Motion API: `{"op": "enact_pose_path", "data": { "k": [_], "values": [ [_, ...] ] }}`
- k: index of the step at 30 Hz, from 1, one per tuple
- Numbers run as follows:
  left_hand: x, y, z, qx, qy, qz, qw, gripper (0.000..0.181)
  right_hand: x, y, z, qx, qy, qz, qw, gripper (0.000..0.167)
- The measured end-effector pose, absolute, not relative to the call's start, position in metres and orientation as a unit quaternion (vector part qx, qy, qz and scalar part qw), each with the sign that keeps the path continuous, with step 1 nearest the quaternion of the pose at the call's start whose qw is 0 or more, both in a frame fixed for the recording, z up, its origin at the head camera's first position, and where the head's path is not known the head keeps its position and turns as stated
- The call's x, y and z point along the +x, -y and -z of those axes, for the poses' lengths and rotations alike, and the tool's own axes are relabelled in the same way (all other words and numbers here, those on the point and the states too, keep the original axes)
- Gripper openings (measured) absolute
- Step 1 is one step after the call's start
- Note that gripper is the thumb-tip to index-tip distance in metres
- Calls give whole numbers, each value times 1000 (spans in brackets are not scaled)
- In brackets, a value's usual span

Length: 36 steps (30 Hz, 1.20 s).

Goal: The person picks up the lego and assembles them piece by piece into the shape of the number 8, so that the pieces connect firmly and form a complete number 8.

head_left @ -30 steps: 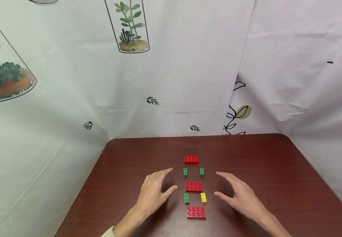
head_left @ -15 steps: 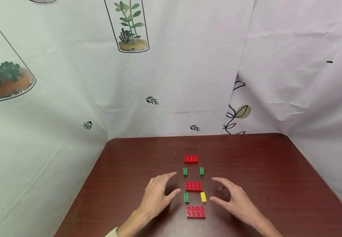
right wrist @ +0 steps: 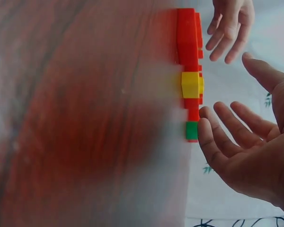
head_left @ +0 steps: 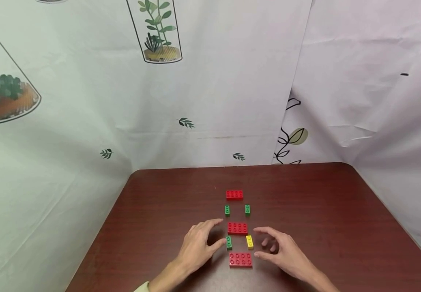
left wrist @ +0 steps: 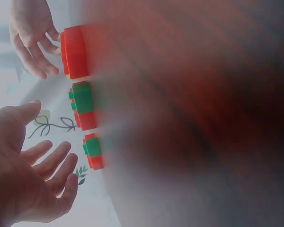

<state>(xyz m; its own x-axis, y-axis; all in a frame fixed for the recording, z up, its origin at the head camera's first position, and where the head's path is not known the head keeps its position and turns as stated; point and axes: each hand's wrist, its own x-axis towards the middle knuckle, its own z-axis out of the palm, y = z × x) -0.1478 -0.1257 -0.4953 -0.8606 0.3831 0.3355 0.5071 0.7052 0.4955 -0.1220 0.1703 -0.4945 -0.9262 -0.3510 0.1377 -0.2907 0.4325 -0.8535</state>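
Note:
Three red toy bricks lie in a column on the table: a far one (head_left: 234, 195), a middle one (head_left: 237, 228) and a near one (head_left: 241, 260). Two small green bricks, left (head_left: 227, 210) and right (head_left: 247, 209), sit between the far and middle red ones. Between the middle and near ones lie a green brick (head_left: 229, 243) and a yellow brick (head_left: 250, 242). My left hand (head_left: 198, 246) is at the column's left, thumb tip close to the nearer green brick. On the other side, my right hand (head_left: 285, 253) is near the yellow brick. Both hold nothing, fingers relaxed and spread from the thumbs.
The dark reddish-brown table (head_left: 174, 194) has rounded far corners. Behind it and along both sides hangs a pale cloth (head_left: 210, 93) printed with plants and leaves.
Both hands have moved inward toward the bricks and slightly nearer to me, narrowing the space between them. The bricks keep their arrangement.

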Motion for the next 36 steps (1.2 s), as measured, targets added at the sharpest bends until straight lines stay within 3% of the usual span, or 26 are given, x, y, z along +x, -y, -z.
{"op": "enact_pose_path", "data": {
  "k": [11, 27, 36],
  "values": [
    [-146, 122, 499, -223, 904, 364, 32, 49, -119, -164, 503, -236, -786, 569, 51, 45],
    [-149, 118, 506, -178, 829, 523, -83, 35, -118, -157, 510, -204, -763, 599, 129, 38],
    [-149, 116, 506, -164, 830, 525, -95, 34, -117, -155, 512, -185, -777, 587, 130, 35]
  ]
}}
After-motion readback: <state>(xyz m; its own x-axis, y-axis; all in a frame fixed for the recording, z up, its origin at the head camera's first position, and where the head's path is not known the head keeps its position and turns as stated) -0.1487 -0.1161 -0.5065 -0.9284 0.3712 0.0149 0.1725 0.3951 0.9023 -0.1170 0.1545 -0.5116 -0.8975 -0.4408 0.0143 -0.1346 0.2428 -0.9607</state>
